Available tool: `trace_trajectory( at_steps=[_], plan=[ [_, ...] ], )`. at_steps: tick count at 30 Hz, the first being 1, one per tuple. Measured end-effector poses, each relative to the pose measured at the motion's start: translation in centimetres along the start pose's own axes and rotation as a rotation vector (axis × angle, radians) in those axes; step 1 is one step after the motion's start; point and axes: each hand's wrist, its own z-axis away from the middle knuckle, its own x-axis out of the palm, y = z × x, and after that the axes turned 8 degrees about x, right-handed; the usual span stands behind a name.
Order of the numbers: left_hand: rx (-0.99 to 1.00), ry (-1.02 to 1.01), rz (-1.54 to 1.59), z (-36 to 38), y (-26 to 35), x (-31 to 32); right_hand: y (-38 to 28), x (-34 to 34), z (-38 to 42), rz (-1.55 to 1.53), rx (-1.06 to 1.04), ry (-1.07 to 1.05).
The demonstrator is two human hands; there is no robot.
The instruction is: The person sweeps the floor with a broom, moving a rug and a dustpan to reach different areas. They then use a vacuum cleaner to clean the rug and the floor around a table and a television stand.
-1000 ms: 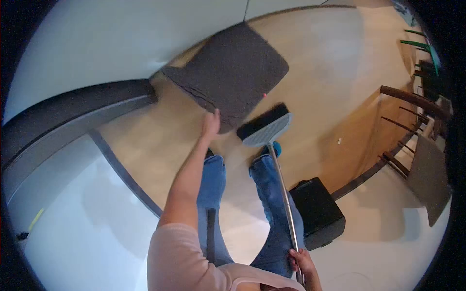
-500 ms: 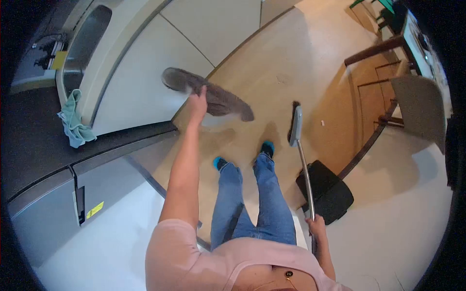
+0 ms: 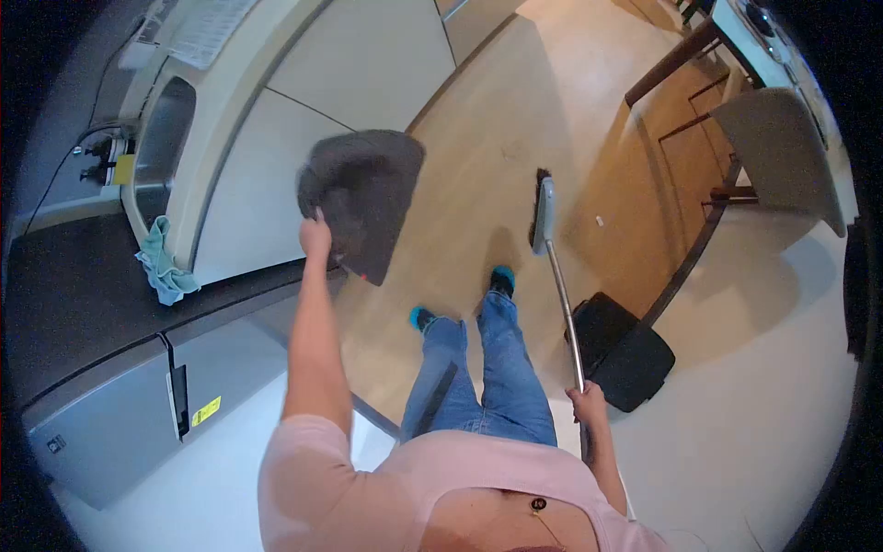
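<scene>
My left hand (image 3: 315,237) grips the edge of a dark grey mat (image 3: 368,189), which hangs spread out in front of the white cabinet doors, above the floor. My right hand (image 3: 587,403) is closed around the metal handle of a broom (image 3: 544,213). Its grey head with dark bristles points forward, at or just over the wooden floor. A small white bit (image 3: 599,221) lies on the floor to the right of the broom head.
A black bin (image 3: 621,351) stands right of my legs by the wall. Further right are a grey chair (image 3: 782,152) and a table with a dark wooden leg (image 3: 671,64). On the left, a teal cloth (image 3: 164,267) hangs by the sink (image 3: 166,138), near a dark counter (image 3: 69,294).
The mat has swung left and opened out from a narrow, folded-looking shape, as my left hand moved left and down. The broom has shifted slightly left in view.
</scene>
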Motion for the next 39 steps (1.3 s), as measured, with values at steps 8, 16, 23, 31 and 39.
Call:
trace_trajectory(
  at_steps=[8,16,23,31,39],
  plan=[
    [0.082,-0.181,-0.238,-0.5,7.3,-1.1,-0.5,0.2,-0.6,0.039,-0.077,-0.012],
    [-0.053,-0.109,-0.323,0.8,11.3,-6.0,-0.5,-0.1,-0.7,0.114,-0.113,0.029],
    [0.212,0.389,0.062,0.0,13.7,-8.8,-4.5,-1.8,1.5,0.065,-0.074,0.001],
    [0.248,0.322,0.232,0.5,10.5,-10.7,-6.3,-0.7,2.8,0.160,-0.083,-0.004],
    [-0.139,-0.061,-0.273,3.4,-1.5,-16.1,-7.7,4.7,4.2,0.123,-0.080,-0.395]
  ],
)
